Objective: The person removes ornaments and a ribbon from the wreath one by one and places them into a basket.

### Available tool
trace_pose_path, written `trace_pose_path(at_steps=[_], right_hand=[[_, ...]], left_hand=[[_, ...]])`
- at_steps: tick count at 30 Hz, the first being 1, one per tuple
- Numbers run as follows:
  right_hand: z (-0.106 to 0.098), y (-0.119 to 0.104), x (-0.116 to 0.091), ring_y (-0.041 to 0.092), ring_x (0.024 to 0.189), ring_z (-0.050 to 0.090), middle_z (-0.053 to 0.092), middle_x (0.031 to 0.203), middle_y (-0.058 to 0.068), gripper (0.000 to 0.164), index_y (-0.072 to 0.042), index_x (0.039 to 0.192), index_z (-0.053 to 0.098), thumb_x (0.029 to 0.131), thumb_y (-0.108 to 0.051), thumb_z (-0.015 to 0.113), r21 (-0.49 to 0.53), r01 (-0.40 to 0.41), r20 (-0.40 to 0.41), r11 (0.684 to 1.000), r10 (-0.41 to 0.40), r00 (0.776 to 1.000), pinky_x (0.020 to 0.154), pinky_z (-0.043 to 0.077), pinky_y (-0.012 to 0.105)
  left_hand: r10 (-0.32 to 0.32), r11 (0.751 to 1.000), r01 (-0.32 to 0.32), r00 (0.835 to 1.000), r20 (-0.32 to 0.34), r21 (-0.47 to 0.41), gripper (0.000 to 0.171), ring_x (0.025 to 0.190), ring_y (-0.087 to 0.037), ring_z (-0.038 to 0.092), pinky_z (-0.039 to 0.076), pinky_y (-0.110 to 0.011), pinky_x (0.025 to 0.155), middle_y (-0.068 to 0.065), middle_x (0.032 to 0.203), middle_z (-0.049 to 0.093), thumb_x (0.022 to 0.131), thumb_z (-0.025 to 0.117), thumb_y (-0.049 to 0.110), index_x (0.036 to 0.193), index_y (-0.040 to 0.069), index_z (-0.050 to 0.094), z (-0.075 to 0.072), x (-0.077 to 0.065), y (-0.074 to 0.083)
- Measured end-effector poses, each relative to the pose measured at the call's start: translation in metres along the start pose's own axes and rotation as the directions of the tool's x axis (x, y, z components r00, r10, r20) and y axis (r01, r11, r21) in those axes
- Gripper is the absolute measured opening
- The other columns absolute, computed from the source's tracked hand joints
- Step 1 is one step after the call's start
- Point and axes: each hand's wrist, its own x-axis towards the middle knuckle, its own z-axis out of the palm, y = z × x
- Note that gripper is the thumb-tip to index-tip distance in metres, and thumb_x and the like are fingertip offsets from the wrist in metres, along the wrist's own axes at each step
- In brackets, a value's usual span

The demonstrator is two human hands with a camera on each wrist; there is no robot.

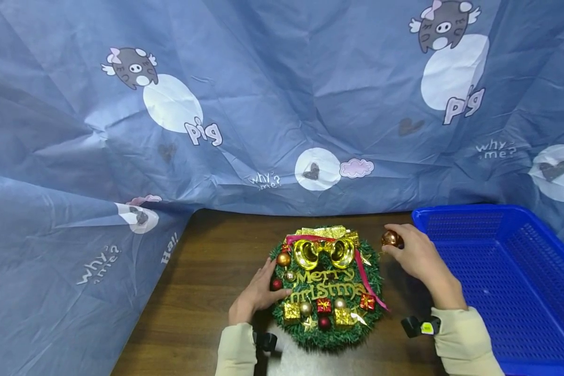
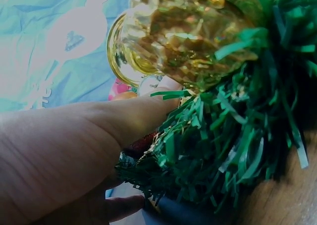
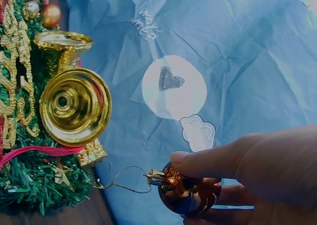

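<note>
A green Christmas wreath [image 1: 326, 339] lies on the table, dressed with gold bells [image 1: 342, 254], small baubles, gift boxes and gold "Merry Christmas" lettering [image 1: 326, 292]. At its left edge my left hand [image 1: 259, 292] grips the rim, thumb on top near the lettering; the left wrist view shows the thumb over the green tinsel [image 2: 237, 121]. To the right of the wreath, my right hand [image 1: 415, 253] pinches a shiny copper bauble [image 1: 390, 238] between thumb and fingers. In the right wrist view a thin gold loop [image 3: 130, 185] runs from the bauble's cap to the wreath's edge.
A blue plastic basket [image 1: 503, 209] stands at the right, close beside my right forearm. The brown wooden table [image 1: 207, 261] reaches back to a blue printed cloth [image 1: 263, 104] hanging behind and to the left. A pink ribbon [image 1: 368, 284] trails over the wreath's right side.
</note>
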Motion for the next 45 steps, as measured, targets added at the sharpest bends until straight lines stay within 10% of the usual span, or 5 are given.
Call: trace_pose_path(at_steps=[45], right_hand=[[-0.042,0.016,0.007,0.050,0.112,0.051,0.057,0.120,0.032,0.049,0.001,0.128,0.055,0.085,-0.018,0.071,-0.020,-0.015,-0.035,1.000,0.015,0.999,0.089,0.041,0.062]], left_hand=[[-0.017,1.000,0.017,1.000,0.004,0.001,0.092,0.147,-0.038,0.010,0.019,-0.059,0.116,-0.008,0.162,0.006,0.086,0.066,0.047,0.155,0.016,0.013,0.000,0.002,-0.001]])
